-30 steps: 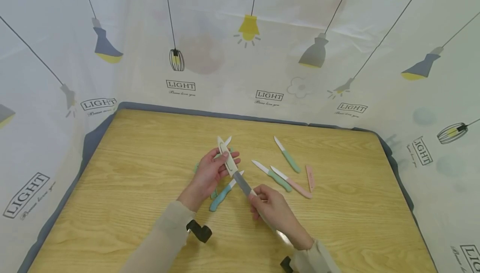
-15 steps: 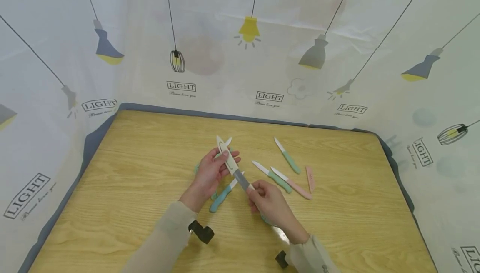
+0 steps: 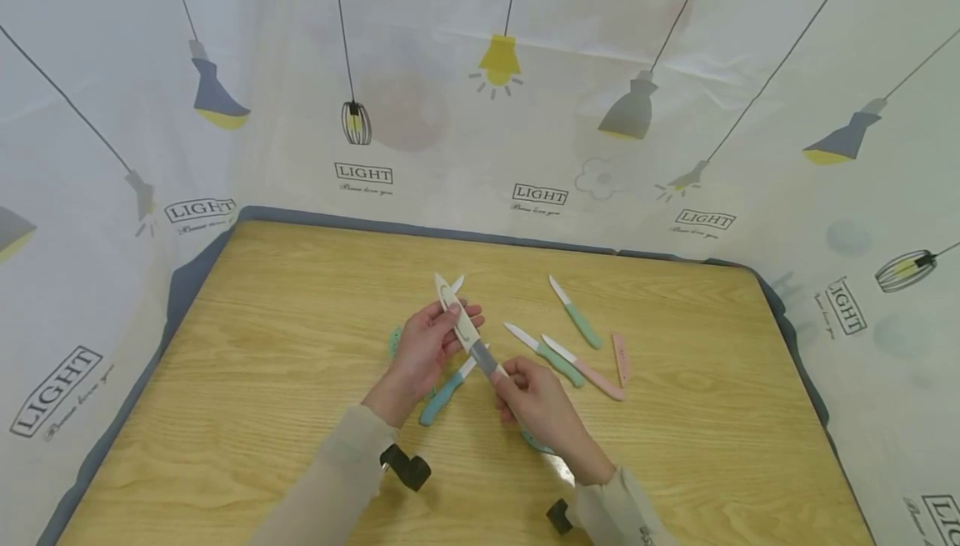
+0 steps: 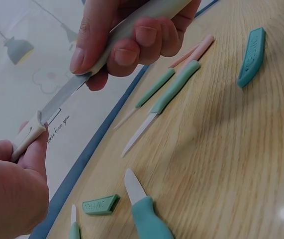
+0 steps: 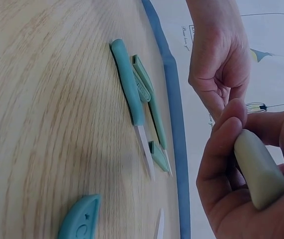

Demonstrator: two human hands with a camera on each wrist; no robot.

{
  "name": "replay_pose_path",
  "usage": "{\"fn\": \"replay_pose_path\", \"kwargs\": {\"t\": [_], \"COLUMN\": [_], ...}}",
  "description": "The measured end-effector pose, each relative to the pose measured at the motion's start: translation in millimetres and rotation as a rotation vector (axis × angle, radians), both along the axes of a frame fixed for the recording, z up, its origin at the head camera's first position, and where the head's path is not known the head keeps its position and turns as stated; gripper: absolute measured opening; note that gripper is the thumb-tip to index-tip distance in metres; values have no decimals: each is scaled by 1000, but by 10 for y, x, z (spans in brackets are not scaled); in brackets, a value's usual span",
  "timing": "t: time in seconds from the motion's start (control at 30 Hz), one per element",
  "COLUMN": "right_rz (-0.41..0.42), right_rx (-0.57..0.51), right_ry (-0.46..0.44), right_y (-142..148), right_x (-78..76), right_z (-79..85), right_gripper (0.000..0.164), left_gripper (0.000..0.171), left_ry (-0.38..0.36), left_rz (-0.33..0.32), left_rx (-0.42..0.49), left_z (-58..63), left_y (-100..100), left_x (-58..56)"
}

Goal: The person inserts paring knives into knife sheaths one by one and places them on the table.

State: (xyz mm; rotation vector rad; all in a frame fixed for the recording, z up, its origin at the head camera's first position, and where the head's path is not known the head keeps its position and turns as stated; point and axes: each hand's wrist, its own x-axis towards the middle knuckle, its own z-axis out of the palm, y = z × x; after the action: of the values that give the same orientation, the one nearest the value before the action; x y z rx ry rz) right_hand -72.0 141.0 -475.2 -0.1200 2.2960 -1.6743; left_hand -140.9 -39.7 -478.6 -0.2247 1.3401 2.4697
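My left hand (image 3: pixel 420 352) holds an off-white blade sheath (image 3: pixel 463 329) between thumb and fingers, its tip pointing away. The right hand (image 3: pixel 542 403) grips the off-white handle (image 5: pixel 258 167) of a paring knife. Its blade (image 4: pixel 64 98) is partly inside the sheath's mouth, with a grey stretch of metal bare between the two hands. Both are held above the table. Beneath them lies a knife with a blue-teal handle (image 3: pixel 441 401). A green sheath (image 4: pixel 100 204) and another green-handled knife (image 4: pixel 74 229) lie close by, largely hidden by the left hand in the head view.
Right of the hands lie two green-handled knives (image 3: pixel 558 363) (image 3: pixel 582 326), a pink-handled knife (image 3: pixel 596 377) and a pink sheath (image 3: pixel 619 358). A teal sheath (image 4: pixel 251 57) lies under the right wrist. A printed curtain (image 3: pixel 450 187) stands behind the wooden table (image 3: pixel 315 296).
My right hand has moved slightly up and left toward the left hand, so a little less bare blade shows. The left hand keeps its hold on the sheath. The loose knives lie unmoved.
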Motion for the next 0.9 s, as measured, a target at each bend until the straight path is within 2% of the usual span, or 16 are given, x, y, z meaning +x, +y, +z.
{"fn": "replay_pose_path", "kwargs": {"t": [0.27, 0.63, 0.9], "right_rz": [3, -14, -27], "right_rx": [-11, -43, -54], "right_ry": [0, -10, -9], "right_y": [-24, -46, -74], "right_x": [-24, -56, -73], "right_z": [-6, -2, -1], "right_gripper": [24, 24, 23], "left_gripper": [33, 33, 32], "left_ry": [11, -12, 13], "left_rz": [6, 27, 25], "left_rx": [-23, -17, -27], "left_z": [22, 33, 32], "left_y": [10, 49, 58], "left_x": [19, 22, 54]}}
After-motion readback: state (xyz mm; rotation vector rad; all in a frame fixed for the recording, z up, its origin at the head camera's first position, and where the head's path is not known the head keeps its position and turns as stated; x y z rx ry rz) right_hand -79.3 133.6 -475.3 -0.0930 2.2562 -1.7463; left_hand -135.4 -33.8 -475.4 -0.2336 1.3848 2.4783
